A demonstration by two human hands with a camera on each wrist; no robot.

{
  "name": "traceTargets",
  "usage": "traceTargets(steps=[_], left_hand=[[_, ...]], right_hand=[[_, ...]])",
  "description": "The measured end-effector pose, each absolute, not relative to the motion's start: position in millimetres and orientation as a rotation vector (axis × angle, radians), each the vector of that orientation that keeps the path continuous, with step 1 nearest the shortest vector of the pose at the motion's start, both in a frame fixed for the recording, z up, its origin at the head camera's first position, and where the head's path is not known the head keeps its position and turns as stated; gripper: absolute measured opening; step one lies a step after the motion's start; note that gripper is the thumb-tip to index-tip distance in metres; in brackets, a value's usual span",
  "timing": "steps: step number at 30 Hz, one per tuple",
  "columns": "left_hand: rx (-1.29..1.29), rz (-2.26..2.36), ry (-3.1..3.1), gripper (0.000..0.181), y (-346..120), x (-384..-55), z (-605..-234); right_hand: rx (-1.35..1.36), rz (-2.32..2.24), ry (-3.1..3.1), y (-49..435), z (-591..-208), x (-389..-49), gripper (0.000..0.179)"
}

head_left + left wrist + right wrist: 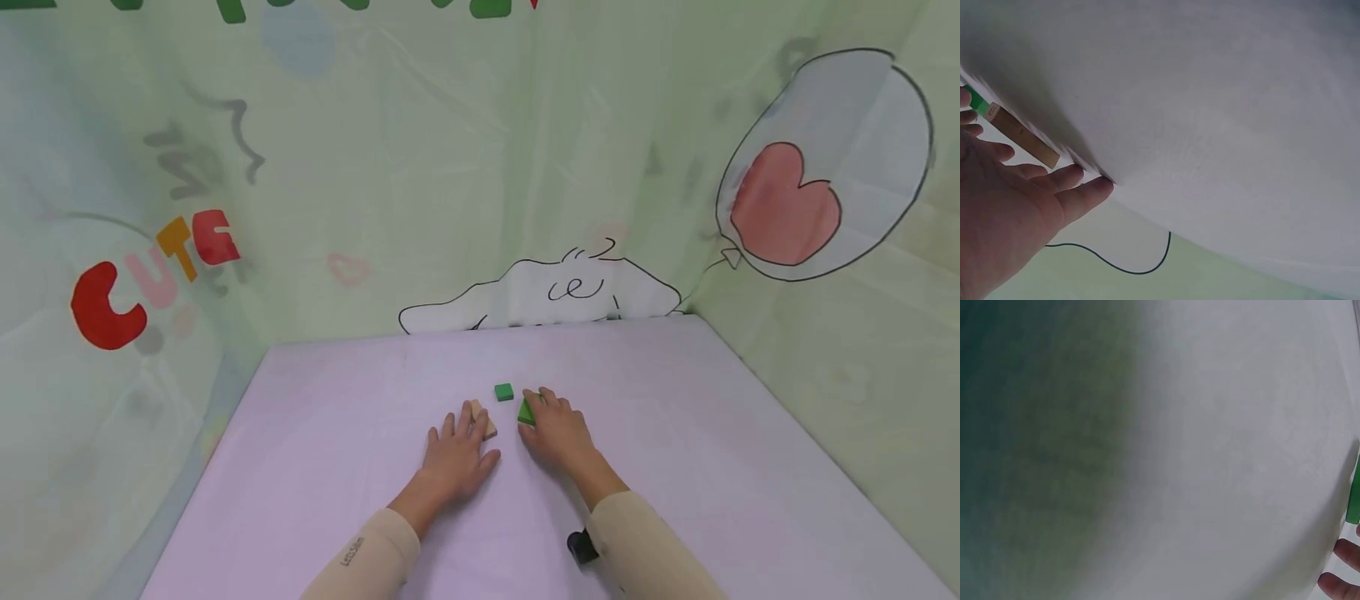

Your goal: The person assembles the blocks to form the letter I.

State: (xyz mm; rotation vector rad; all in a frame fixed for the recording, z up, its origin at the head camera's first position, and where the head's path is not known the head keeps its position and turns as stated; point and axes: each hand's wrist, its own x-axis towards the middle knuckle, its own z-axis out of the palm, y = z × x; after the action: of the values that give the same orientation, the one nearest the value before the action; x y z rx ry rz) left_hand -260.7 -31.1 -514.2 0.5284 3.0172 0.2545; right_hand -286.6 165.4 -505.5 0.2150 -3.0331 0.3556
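Note:
My left hand [456, 458] lies palm down with spread, fairly straight fingers, its index fingertip touching a flat, light wooden block [489, 428]. In the left wrist view that block [1022, 136] shows edge-on beyond the fingertips, with a green piece [977, 100] behind it. My right hand [558, 429] holds a green block [527, 413], thumb on the near side and index finger at the far side; the hand hides part of it. A green block [1354, 497] shows at the right wrist view's edge. Between and beyond both hands sits a small green square block [504, 392].
A pale lilac tabletop [315, 467] carries the blocks. Printed curtains [420, 167] stand behind and on both sides of it. Beside the right sleeve [645, 542] a small black object [581, 547] shows, possibly worn on the wrist.

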Motion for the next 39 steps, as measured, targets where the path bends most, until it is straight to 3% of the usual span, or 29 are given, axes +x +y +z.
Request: traceTargets(steps=[17, 39], left_hand=[[0.507, 0.251, 3.009, 0.071, -30, -261, -513], [0.591, 0.164, 3.048, 0.054, -33, -262, -504]], right_hand=[[0.173, 0.324, -3.085, 160, -512, -295, 0.057], [0.192, 0.287, -3.085, 163, -510, -299, 0.051]])
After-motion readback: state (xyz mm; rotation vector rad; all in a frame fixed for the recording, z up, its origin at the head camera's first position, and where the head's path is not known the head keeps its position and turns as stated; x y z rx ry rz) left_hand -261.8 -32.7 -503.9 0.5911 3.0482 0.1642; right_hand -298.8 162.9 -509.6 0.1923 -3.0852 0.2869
